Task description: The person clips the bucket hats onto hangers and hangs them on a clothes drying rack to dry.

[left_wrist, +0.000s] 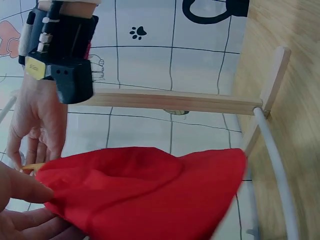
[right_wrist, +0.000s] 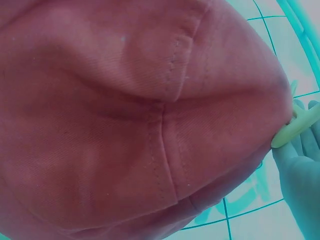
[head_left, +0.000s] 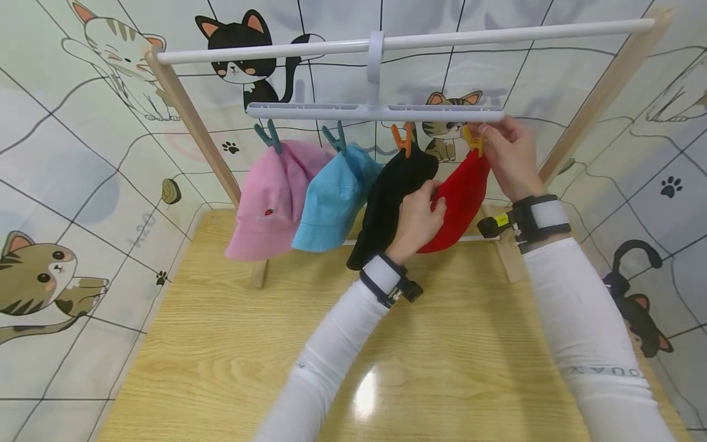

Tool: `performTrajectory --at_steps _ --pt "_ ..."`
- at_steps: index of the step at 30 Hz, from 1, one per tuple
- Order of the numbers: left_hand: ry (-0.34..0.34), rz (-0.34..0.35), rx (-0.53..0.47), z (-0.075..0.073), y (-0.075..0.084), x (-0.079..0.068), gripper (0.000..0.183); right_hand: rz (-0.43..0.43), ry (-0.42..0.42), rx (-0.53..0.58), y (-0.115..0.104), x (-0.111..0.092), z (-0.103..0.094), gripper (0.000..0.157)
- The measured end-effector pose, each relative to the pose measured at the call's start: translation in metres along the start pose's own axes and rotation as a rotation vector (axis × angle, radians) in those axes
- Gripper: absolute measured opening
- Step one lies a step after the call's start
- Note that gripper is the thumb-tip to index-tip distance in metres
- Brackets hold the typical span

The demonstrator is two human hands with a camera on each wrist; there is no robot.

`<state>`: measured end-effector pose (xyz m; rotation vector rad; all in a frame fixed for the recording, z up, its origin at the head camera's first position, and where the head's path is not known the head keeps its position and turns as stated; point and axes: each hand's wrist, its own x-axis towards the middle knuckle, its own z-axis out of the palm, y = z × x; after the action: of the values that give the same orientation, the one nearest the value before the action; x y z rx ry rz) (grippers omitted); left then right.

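A red bucket hat (head_left: pixel 458 199) hangs by a yellow clothespin (head_left: pixel 474 142) near the right end of a white hanger (head_left: pixel 381 112). My right hand (head_left: pixel 510 153) pinches that clothespin; in the right wrist view the clothespin (right_wrist: pixel 297 127) sits at the hat's tip. My left hand (head_left: pixel 418 221) grips the left side of the red hat, its thumb lying on the cloth (left_wrist: pixel 140 190) in the left wrist view. Just left of it hangs a black hat (head_left: pixel 386 196) from an orange clothespin (head_left: pixel 404 140).
A blue hat (head_left: pixel 334 199) and a pink hat (head_left: pixel 276 202) hang farther left from green clothespins. The hanger hooks over a white rod (head_left: pixel 497 40) between wooden posts (head_left: pixel 193 129). The rack stands on a wood-grain table (head_left: pixel 221 356) against cat-patterned walls.
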<state>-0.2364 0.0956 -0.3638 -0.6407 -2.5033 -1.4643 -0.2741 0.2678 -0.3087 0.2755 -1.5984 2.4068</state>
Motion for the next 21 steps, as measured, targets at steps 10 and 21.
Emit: performTrajectory --at_steps 10,21 --pt "-0.015 -0.013 0.016 0.007 -0.005 -0.009 0.031 0.008 0.028 0.013 -0.006 0.002 -0.003 0.036" --pt "0.023 0.030 0.052 -0.008 -0.003 -0.017 0.033 -0.021 0.038 -0.012 -0.011 0.001 -0.005 0.038"
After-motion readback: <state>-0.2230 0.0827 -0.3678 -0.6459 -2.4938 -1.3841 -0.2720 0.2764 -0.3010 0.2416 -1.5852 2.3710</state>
